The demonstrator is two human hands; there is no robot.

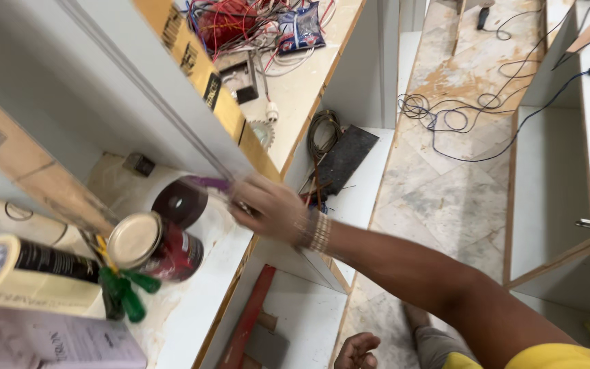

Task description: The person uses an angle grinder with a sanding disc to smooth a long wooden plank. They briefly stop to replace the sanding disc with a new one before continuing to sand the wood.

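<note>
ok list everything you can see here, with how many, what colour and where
paint tin: one, dark red with a pale lid, lying on the white shelf
screwdriver: one, green handle, in front of the tin
tape rolls: two, cream, far left on the shelf
large roll: one, white with a dark core, behind the tin
white panel: one, tan taped edge, slanting over the shelf
tangled wires: one bunch, red and white, on the top surface
red bar: one, on the lower shelf
dark cable: one, looped on the marble floor
right hand: reaching to the panel's edge, beaded wristband
left hand: low, at the bottom edge, holding nothing visible
</note>
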